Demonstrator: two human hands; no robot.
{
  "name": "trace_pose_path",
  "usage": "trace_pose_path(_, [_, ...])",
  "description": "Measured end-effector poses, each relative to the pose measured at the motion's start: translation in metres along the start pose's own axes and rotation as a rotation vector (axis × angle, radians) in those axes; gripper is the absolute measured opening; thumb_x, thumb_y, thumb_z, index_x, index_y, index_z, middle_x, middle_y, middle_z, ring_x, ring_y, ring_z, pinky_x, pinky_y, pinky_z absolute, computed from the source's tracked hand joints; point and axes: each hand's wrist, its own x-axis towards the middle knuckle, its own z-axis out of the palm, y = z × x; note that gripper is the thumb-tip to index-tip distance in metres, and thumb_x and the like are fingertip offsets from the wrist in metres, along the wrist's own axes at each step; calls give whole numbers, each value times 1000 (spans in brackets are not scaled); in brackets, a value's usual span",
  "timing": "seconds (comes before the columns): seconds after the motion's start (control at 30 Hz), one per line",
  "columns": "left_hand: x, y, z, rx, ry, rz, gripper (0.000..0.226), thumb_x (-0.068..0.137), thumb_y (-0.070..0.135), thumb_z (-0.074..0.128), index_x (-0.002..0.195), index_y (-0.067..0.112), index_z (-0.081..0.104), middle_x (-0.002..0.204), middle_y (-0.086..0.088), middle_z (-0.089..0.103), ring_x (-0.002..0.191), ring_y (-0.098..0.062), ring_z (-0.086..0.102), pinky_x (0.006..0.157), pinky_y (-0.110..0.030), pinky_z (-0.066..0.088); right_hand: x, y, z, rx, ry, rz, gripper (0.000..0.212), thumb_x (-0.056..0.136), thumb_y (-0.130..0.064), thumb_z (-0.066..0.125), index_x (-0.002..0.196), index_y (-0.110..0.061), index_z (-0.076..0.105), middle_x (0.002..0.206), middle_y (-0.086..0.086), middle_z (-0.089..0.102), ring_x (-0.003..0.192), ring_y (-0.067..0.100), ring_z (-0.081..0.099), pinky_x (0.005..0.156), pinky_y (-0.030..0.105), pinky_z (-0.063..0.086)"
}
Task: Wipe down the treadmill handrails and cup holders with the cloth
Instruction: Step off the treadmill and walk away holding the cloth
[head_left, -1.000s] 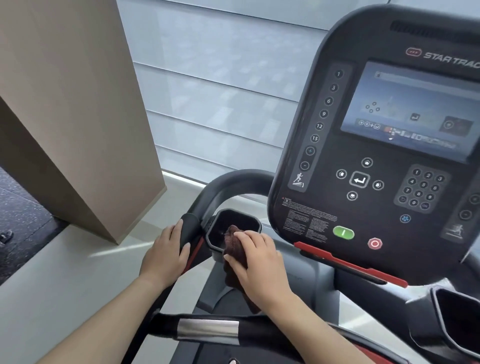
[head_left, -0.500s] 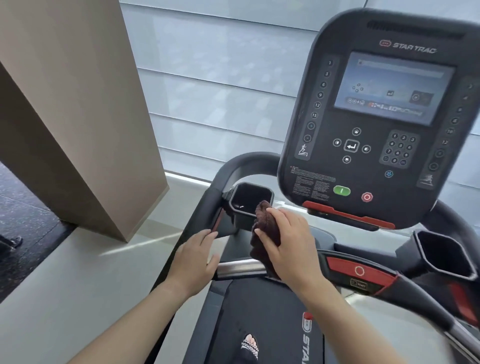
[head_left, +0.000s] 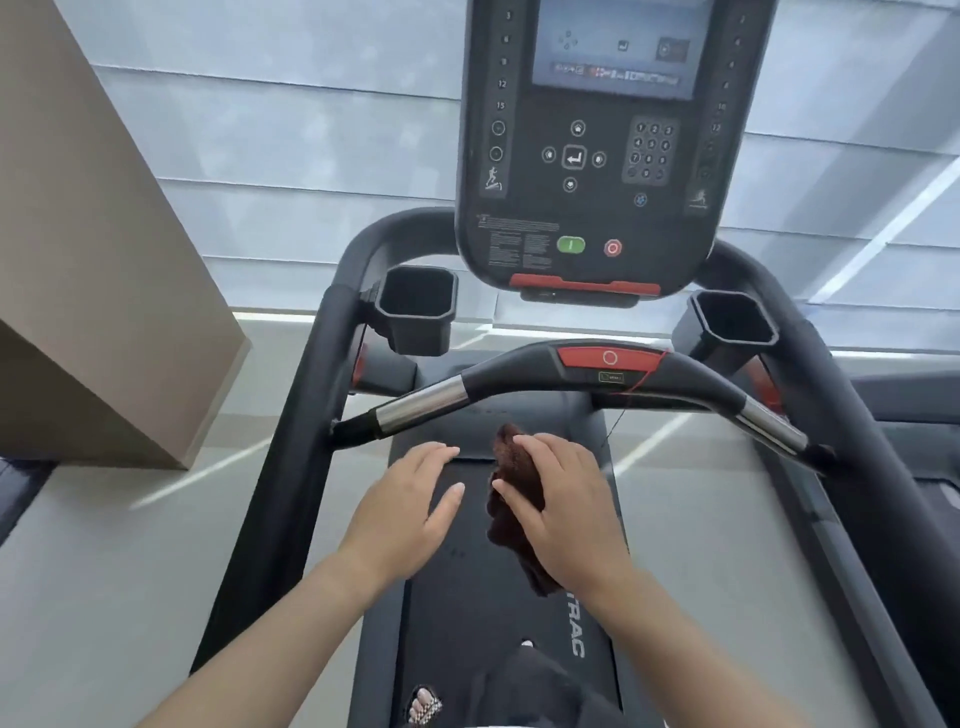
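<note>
A crumpled dark brown terry cloth (head_left: 514, 499) is clamped in the right hand (head_left: 566, 514), bunched between thumb and fingers, with its loose end hanging down below the palm. The cloth is held in the air above the black treadmill belt (head_left: 467, 613), touching no part of the machine. Just beside it, the left hand (head_left: 410, 509) is held empty with fingers spread apart and relaxed, palm down, near the cloth but apart from it.

Beyond both hands, the curved black front handrail with chrome sections and a red centre panel (head_left: 571, 374) is seen crossing the frame. Further beyond the left hand, the black angular left cup holder (head_left: 415, 306) is set against the black left side handrail (head_left: 306, 415); beyond the right hand, the matching right cup holder (head_left: 727, 322) is seen. Above these, the dark console with a screen and keypad (head_left: 587, 156) is mounted.
</note>
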Motion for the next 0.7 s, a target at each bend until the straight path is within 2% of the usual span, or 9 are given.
trace_pose_path(0.2, [-8, 30, 19, -17, -96, 83, 42, 94, 36, 41, 134, 22, 40, 140, 8, 42, 128, -8, 37, 106, -21, 29, -45, 25, -4, 11, 38, 123, 44, 88, -44, 54, 127, -23, 49, 130, -6, 51, 120, 22, 42, 95, 45, 40])
trace_pose_path(0.33, [-20, 49, 41, 16, -197, 134, 43, 94, 35, 42, 135, 22, 40, 141, 7, 41, 130, -8, 36, 108, -28, 30, -75, 46, -6, 51, 63, 239, 44, 88, -43, 56, 126, -22, 51, 129, -5, 52, 121, 22, 41, 93, 46, 42])
trace_pose_path(0.43, [-34, 65, 58, 24, -247, 148, 43, 94, 35, 41, 135, 22, 39, 142, 8, 40, 130, -8, 36, 106, -23, 29, -103, 64, -13, 66, 63, 311, 43, 87, -44, 56, 125, -22, 51, 128, -5, 52, 120, 22, 41, 93, 46, 42])
trace_pose_path(0.57, [-51, 97, 84, 71, -333, 212, 43, 94, 36, 41, 135, 23, 39, 142, 8, 40, 128, -9, 38, 104, -28, 35, -143, 91, -31, 79, 92, 414, 42, 87, -43, 57, 124, -23, 51, 128, -4, 52, 116, 24, 43, 91, 48, 43])
trace_pose_path(0.7, [-68, 140, 114, 134, -390, 312, 44, 94, 37, 40, 135, 23, 38, 142, 7, 41, 128, -10, 39, 103, -30, 37, -193, 122, -57, 78, 155, 490, 39, 86, -41, 59, 120, -23, 52, 123, -4, 55, 110, 23, 46, 90, 42, 44])
